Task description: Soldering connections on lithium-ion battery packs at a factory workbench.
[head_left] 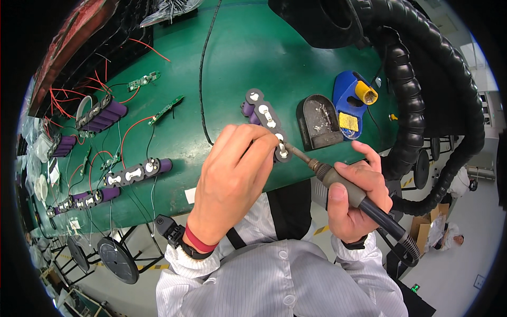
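My right hand (359, 198) grips a soldering iron (381, 217) by its handle, fingers wrapped round it. The iron's tip points up and left to the near end of a battery pack (265, 116) with purple cells, a dark grey holder and pale metal tabs. Over the lower left of this pack is my left hand (229, 177), its thumb and fingers pinched close to the iron's tip. Whatever sits in that pinch is too small or hidden to make out. Part of the pack is covered by these fingers.
Right of the pack stand a dark tray (307, 138) with solder scraps and a blue soldering iron stand (342, 84) with a yellow sponge. A thick black fume hose (404, 79) arches at right. More battery packs (132, 175), wires and green circuit boards (168, 108) lie left. A black cord (203, 74) crosses the green table.
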The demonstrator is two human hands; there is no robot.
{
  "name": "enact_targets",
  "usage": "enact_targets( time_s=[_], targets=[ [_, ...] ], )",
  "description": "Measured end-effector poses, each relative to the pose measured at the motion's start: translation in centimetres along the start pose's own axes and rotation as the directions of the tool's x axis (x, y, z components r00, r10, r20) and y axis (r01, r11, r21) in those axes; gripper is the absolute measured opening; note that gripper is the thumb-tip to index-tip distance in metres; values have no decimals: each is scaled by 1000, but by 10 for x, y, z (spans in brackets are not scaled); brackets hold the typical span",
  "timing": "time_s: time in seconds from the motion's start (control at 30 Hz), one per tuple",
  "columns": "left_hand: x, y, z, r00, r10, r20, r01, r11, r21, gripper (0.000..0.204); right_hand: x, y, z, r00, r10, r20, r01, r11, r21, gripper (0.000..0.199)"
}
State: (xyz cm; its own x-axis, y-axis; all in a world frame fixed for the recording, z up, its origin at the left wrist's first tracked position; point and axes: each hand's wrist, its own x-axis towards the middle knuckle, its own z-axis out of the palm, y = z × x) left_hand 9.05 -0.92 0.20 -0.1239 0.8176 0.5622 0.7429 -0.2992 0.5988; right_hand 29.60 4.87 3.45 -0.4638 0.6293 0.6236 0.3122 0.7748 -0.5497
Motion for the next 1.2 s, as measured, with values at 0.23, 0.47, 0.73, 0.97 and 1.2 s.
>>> enact_targets(
  time_s=[0.23,0.47,0.73,0.97,1.2],
  targets=[
    [-2,2,-1,997,-69,-18,69,997,-18,23,-5,1,-3,1000,17,-14,-16,999,40,23],
    [0,3,-1,998,-53,-39,52,999,-14,22,-11,8,-7,994,23,-106,-12,995,99,28],
    [1,6,-1,997,-67,-34,67,998,3,20,-49,38,-12,911,262,-318,-250,965,77,30],
    [2,4,-1,997,-52,-52,53,999,5,20,-59,56,-7,927,361,-98,-369,925,-86,26],
    [9,8,6,998,-42,-49,42,999,-5,18,-32,76,-35,783,333,-526,-395,919,-6,25]
  ],
)
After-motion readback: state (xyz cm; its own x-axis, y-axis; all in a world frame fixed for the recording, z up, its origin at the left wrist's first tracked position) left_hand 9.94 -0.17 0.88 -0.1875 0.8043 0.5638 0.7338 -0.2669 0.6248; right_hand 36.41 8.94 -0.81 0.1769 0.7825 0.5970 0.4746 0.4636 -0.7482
